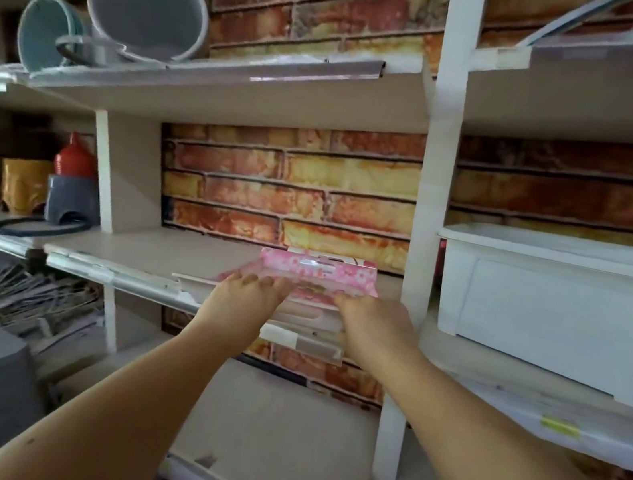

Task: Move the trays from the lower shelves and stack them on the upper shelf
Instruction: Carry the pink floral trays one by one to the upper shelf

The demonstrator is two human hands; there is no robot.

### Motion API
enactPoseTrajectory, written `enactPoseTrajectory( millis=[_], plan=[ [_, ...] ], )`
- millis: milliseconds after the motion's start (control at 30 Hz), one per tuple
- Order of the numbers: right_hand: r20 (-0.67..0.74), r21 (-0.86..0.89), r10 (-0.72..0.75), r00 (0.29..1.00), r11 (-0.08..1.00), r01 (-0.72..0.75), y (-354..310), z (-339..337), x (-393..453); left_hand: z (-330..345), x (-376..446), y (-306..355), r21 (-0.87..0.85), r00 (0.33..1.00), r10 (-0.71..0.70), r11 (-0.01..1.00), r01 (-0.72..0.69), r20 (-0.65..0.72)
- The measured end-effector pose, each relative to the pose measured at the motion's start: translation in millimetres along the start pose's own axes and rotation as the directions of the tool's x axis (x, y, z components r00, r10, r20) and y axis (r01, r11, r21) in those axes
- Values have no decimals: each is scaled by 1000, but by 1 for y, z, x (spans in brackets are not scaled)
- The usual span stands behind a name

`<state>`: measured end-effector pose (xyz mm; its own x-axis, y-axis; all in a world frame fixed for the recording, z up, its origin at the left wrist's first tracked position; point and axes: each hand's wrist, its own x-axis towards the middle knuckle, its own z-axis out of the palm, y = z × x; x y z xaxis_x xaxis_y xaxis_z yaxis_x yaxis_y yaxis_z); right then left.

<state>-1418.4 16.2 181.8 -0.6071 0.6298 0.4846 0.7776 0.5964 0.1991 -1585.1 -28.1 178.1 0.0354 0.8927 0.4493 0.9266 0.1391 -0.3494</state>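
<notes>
- Pink flowered tray (317, 274): lying flat on the middle shelf (160, 250), near edge at the shelf's front lip, far rim toward the brick-pattern back wall (293, 193); a paler tray edge (305, 316) visible directly beneath the pink tray, so apparently stacked on it.
- Left hand (250, 291): palm down at the pink tray's near-left corner, fingers (257, 281) extended and lying close together over the rim; grip underneath hidden, so clasp or mere rest cannot be told.
- Right hand (371, 317): palm down at the pink tray's near-right corner, fingers curled over the rim; thumb hidden, firmness of hold cannot be told.
- Both forearms reaching up to the pink tray from below the frame.
- White upright post (428, 217): just right of the pink tray.
- White plastic bin (565, 309): right of the pink tray, beyond the post, at the same level.
- Two buckets (136, 5) on their sides: above and left of the pink tray, on the higher shelf.
- Red bottle (76, 155) and grey box (68, 200): left of the pink tray, in the neighbouring bay.
</notes>
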Motion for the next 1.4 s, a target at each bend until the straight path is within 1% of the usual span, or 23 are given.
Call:
enactPoseTrajectory(
  millis=[167, 300, 367, 433, 533, 633, 833, 933, 1100, 1167, 1267, 1400],
  plan=[
    [13, -2, 9, 1000, 1000, -8, -3, 20, 16, 15, 8, -8, -17, 1000, 1, 1000, 0, 9],
    [31, -37, 29, 999, 999, -28, -8, 33, 36, 37, 23, -22, -48, 999, 17, 999, -15, 38],
    [48, -71, 39, 998, 997, -36, -11, 40, 47, 49, 31, -31, -50, 997, 44, 998, -40, 66],
    [78, -114, 53, 996, 993, -44, -16, 48, 58, 62, 41, -40, -59, 991, 104, 993, -99, 83],
    [162, -144, 75, 984, 988, -52, -23, 61, 75, 77, 56, -52, -166, 982, 177, 972, -164, 70],
    [207, -118, 137, 969, 986, -114, -29, 72, 93, 94, 72, -62, -244, 978, 200, 953, -180, 60],
    [245, -113, 206, 947, 977, -184, -32, 94, 120, 121, 101, -76, -297, 971, 238, 928, -226, 4],
    [283, -119, 245, 927, 968, -220, -31, 103, 131, 132, 115, -80, -299, 966, 256, 924, -238, 24],
    [424, -92, 281, 861, 959, -268, -31, 123, 140, 160, 125, -78, -395, 946, 282, 896, -201, 160],
    [484, -60, 288, 826, 953, -297, -30, 132, 139, 171, 126, -75, -377, 935, 297, 903, -208, 195],
    [517, -25, 285, 807, 948, -318, -27, 137, 141, 176, 131, -75, -404, 924, 320, 889, -217, 208],
    [555, -51, 287, 781, 948, -313, -26, 136, 144, 175, 134, -76, -460, 908, 343, 864, -204, 241]
  ],
)
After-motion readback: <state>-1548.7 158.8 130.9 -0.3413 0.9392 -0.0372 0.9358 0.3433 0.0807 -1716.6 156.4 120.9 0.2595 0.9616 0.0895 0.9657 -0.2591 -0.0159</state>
